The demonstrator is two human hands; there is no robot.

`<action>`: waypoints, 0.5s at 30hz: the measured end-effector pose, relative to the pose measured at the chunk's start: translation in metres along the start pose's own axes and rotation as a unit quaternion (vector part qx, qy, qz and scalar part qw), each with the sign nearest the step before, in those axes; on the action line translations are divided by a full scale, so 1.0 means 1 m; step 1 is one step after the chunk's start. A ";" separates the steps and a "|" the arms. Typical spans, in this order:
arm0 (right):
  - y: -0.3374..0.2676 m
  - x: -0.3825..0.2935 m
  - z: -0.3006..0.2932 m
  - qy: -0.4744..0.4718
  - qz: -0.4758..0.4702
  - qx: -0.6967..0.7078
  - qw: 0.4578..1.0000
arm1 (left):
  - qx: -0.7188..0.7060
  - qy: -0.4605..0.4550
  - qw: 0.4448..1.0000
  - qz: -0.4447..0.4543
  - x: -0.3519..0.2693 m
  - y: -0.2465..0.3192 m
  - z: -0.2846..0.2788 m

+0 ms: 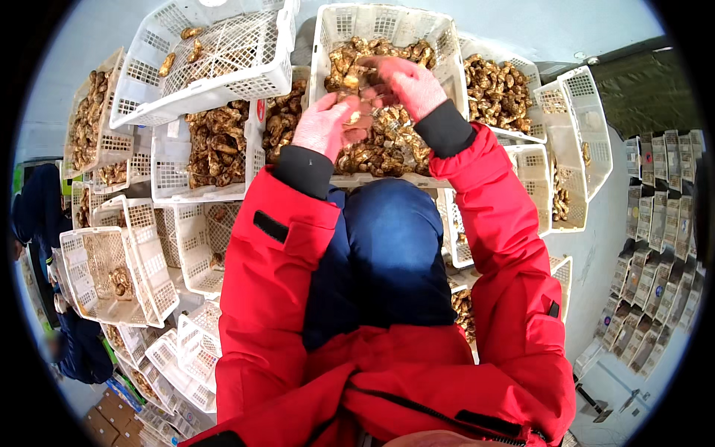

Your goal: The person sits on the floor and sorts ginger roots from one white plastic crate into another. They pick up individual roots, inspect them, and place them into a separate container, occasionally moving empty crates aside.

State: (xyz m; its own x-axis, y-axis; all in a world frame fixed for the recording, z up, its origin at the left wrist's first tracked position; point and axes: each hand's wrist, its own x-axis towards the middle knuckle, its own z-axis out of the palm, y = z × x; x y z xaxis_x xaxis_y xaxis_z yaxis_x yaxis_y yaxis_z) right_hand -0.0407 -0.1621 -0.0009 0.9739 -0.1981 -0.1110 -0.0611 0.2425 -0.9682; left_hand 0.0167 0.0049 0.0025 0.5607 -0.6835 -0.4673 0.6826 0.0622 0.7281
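Observation:
A white plastic crate (pixel 385 12) stands upright in front of my knees, with a layer of brown and cream mushrooms (pixel 385 148) in it. My left hand (pixel 329 124) is over the crate's left half, its fingers curled around a pale mushroom (pixel 353 117). Opposite it, my right hand (pixel 410 86) reaches in over the heap with bent fingers. Those fingertips are blurred by motion, so whether they hold anything is unclear. A light-topped mushroom (pixel 351 82) shows between the two hands.
A tilted crate (pixel 195 92) with a few mushrooms rests on the left over a fuller crate (pixel 167 162). Another full crate (pixel 498 98) adjoins on the right. More crates (pixel 100 268) are stacked at left. People in dark clothes (pixel 84 341) are at the far left edge.

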 end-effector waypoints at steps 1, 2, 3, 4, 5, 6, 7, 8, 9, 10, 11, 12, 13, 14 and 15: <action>0.000 0.008 0.001 0.023 -0.015 0.008 1.000 | -0.005 -0.005 0.999 0.037 -0.002 0.005 -0.009; 0.008 0.013 -0.003 0.067 -0.016 -0.048 0.996 | 0.005 0.003 0.999 0.044 -0.009 0.011 -0.021; 0.047 0.030 -0.056 0.112 -0.044 -0.269 0.956 | 0.015 -0.002 0.999 0.032 -0.009 0.018 -0.014; 0.064 0.035 -0.055 0.084 0.047 -0.363 0.927 | 0.087 0.042 0.995 0.029 -0.024 0.026 -0.029; 0.077 0.038 -0.051 0.055 0.134 -0.451 0.881 | 0.067 0.020 0.996 0.057 -0.035 0.024 -0.059; 0.092 0.042 -0.043 0.024 0.132 -0.511 0.849 | 0.069 0.013 0.997 0.033 -0.043 0.022 -0.090; 0.109 0.047 -0.037 -0.006 0.129 -0.569 0.812 | 0.125 0.103 0.987 0.015 -0.052 0.020 -0.102; 0.123 0.055 -0.039 -0.070 0.118 -0.605 0.784 | 0.143 0.122 0.982 0.011 -0.055 0.010 -0.123; 0.145 0.059 -0.043 -0.079 0.122 -0.672 0.726 | 0.132 0.126 0.983 0.004 -0.061 0.002 -0.133; 0.159 0.063 -0.042 -0.086 0.182 -0.693 0.692 | 0.088 0.145 0.985 -0.018 -0.071 -0.010 -0.158; 0.169 0.065 -0.039 -0.094 0.242 -0.710 0.655 | 0.089 0.157 0.983 -0.031 -0.086 -0.023 -0.176; 0.172 0.062 -0.043 -0.072 0.207 -0.691 0.689 | 0.132 0.203 0.967 -0.072 -0.101 -0.035 -0.188; 0.170 0.060 -0.048 -0.051 0.163 -0.670 0.722 | 0.136 0.210 0.964 -0.094 -0.120 -0.057 -0.221; 0.163 0.056 -0.046 -0.031 0.124 -0.627 0.769 | 0.162 0.216 0.953 -0.136 -0.141 -0.084 -0.255; 0.152 0.052 -0.042 -0.012 0.085 -0.578 0.812 | 0.211 0.163 0.951 -0.158 -0.167 -0.111 -0.291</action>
State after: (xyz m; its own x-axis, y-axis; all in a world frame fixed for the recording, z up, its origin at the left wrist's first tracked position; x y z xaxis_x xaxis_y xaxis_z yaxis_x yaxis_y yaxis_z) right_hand -0.0090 -0.1754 -0.1636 0.9331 -0.2338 -0.2732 -0.3460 -0.7907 -0.5051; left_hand -0.0160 0.3241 -0.1463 0.5211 -0.3545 -0.7764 0.6311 -0.4524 0.6301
